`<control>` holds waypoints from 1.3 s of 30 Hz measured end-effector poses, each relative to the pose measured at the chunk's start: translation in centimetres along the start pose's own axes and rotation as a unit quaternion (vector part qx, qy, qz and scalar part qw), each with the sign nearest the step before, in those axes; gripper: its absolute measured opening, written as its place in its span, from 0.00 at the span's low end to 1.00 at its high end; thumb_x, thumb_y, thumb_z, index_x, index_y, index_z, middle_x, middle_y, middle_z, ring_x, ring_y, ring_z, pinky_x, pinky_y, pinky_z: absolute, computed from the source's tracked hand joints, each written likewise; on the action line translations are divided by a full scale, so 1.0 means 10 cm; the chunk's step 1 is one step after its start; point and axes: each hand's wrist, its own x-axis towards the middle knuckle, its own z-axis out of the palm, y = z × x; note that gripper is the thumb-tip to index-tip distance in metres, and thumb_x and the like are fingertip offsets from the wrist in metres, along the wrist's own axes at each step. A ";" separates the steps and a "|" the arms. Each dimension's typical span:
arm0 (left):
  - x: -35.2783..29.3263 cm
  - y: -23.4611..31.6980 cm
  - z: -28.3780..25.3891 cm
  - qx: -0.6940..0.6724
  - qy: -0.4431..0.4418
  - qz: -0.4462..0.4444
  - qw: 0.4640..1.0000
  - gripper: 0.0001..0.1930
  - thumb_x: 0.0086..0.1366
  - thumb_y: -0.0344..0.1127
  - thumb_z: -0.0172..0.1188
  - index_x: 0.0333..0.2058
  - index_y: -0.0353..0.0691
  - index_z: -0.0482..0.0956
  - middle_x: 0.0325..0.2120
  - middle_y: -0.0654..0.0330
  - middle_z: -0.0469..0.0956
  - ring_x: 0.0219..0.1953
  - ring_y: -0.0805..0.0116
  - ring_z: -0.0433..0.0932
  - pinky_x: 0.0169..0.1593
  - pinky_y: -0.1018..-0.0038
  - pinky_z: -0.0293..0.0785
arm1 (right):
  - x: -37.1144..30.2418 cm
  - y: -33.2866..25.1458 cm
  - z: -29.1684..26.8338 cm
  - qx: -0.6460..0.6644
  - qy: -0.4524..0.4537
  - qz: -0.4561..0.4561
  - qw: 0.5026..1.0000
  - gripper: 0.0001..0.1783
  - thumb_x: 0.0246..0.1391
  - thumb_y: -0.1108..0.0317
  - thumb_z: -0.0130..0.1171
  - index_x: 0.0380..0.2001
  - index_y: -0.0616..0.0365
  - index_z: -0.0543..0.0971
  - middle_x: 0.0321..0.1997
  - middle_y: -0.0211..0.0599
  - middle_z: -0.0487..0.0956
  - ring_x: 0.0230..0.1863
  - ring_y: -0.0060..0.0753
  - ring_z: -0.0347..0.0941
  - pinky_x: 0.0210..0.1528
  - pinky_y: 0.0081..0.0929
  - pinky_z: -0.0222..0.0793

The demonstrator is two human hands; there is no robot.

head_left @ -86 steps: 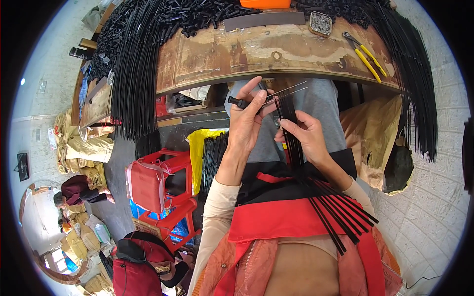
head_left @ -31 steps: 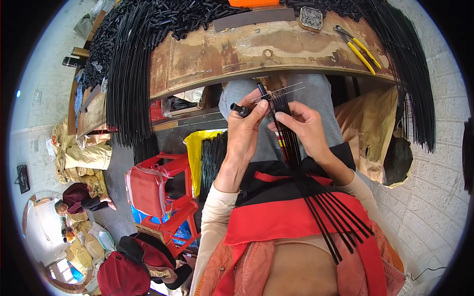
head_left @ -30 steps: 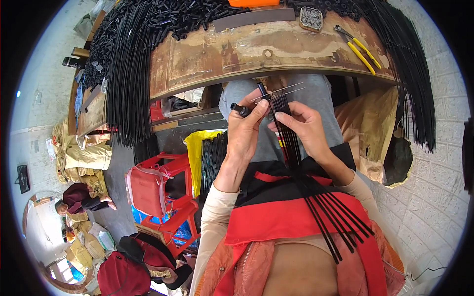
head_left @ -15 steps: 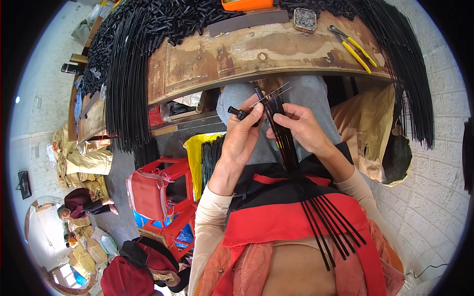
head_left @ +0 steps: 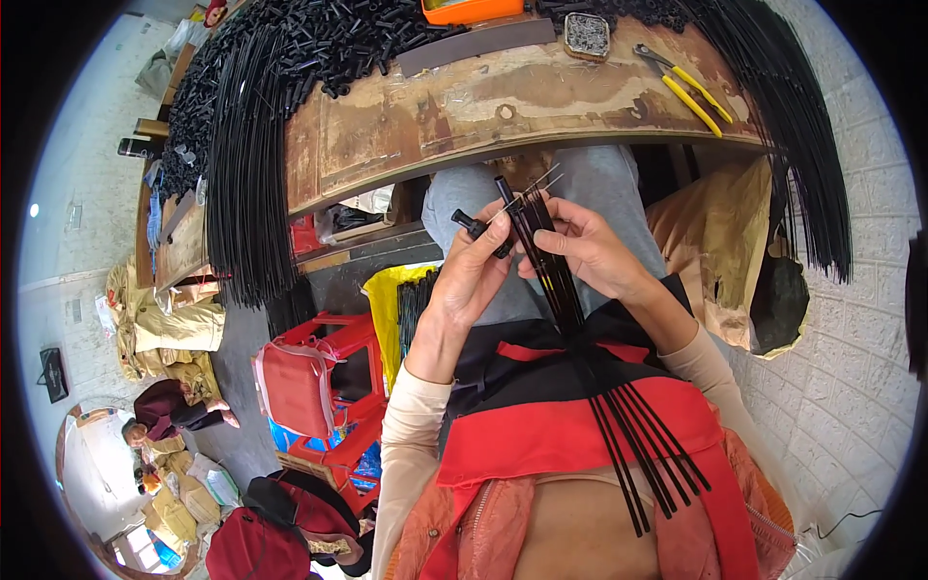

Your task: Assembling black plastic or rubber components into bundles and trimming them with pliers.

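Above my lap, my left hand is closed around a short black plastic tube with a flared end, its thumb by the top of the rods. My right hand pinches a bundle of slim black rods, like umbrella ribs, between thumb and fingers. The rods run down toward my waist, and their far ends fan out over a red apron. A thin metal wire slants across the upper ends of the rods, near both hands. My fingers partly hide where wire and rods meet.
The worn wooden bench lies ahead, with heaped black tubes, yellow-handled pliers, a small tin and an orange tray. Black rods hang over its left edge. Red stools stand at left; a person sits farther off.
My view has shifted slightly. Both hands keep their hold on the tube and the rods, and the wire and rod tops have moved only a little.
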 end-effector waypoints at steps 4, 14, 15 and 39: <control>-0.04 0.04 0.04 0.026 -0.003 -0.007 1.000 0.23 0.68 0.45 0.55 0.56 0.36 0.71 0.50 0.60 0.75 0.45 0.74 0.73 0.49 0.76 0.69 | 0.03 0.02 -0.08 0.044 -0.049 0.044 0.997 0.15 0.61 0.69 0.55 0.50 0.62 0.70 0.42 0.41 0.78 0.39 0.35 0.79 0.45 0.32 0.78; -0.08 -0.01 0.13 0.011 0.031 -0.004 0.999 0.22 0.70 0.46 0.53 0.56 0.37 0.71 0.42 0.65 0.78 0.33 0.82 0.69 0.35 0.82 0.69 | 0.08 0.01 -0.08 0.057 -0.073 0.037 0.995 0.13 0.61 0.70 0.55 0.47 0.63 0.71 0.40 0.42 0.79 0.38 0.35 0.80 0.45 0.31 0.78; -0.08 -0.04 0.16 0.008 0.069 0.009 0.998 0.21 0.70 0.45 0.53 0.55 0.37 0.72 0.40 0.65 0.78 0.30 0.83 0.69 0.33 0.83 0.69 | 0.06 0.04 -0.05 0.045 -0.047 0.028 0.998 0.13 0.61 0.70 0.55 0.47 0.64 0.71 0.40 0.42 0.79 0.38 0.35 0.80 0.45 0.31 0.78; -0.18 0.00 -0.01 -0.015 -0.010 -0.023 1.000 0.21 0.68 0.43 0.56 0.55 0.38 0.71 0.46 0.63 0.77 0.34 0.79 0.71 0.38 0.79 0.71 | -0.11 -0.02 0.13 -0.022 0.003 0.025 0.999 0.12 0.62 0.70 0.54 0.45 0.67 0.73 0.40 0.44 0.80 0.40 0.38 0.80 0.46 0.32 0.79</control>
